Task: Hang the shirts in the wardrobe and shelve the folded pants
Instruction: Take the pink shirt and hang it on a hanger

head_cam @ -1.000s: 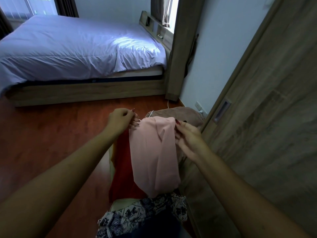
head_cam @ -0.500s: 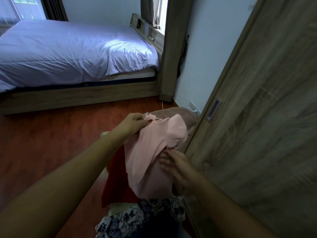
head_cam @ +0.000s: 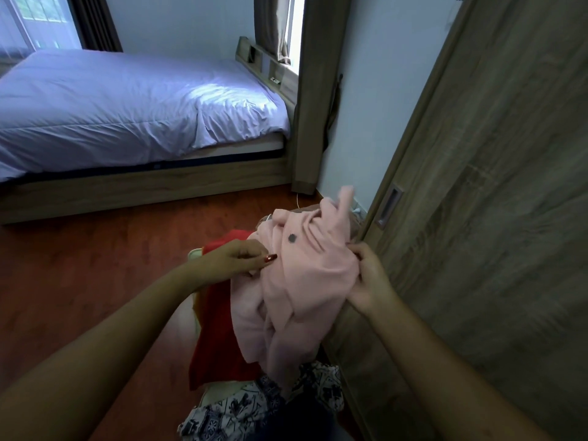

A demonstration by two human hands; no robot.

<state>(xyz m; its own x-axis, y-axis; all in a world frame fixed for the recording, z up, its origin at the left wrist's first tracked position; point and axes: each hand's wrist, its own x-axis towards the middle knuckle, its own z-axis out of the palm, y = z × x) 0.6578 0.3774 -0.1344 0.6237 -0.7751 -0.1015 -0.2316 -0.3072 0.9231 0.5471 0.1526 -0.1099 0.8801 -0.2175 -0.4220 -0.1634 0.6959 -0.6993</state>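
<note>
Right hand (head_cam: 370, 278) has shifted up to pinch pink shirt (head_cam: 305, 281) edge; left hand (head_cam: 235, 259) pinches its other side. Best spread shoulders evenly before hanging.

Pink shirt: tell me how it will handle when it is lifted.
The pink shirt is probably floppy: it sags in folds between the left hand and the right hand. It looks light, since pinches seem to hold it up. Its loose lower end hangs against the red garment and may drag it.
</note>
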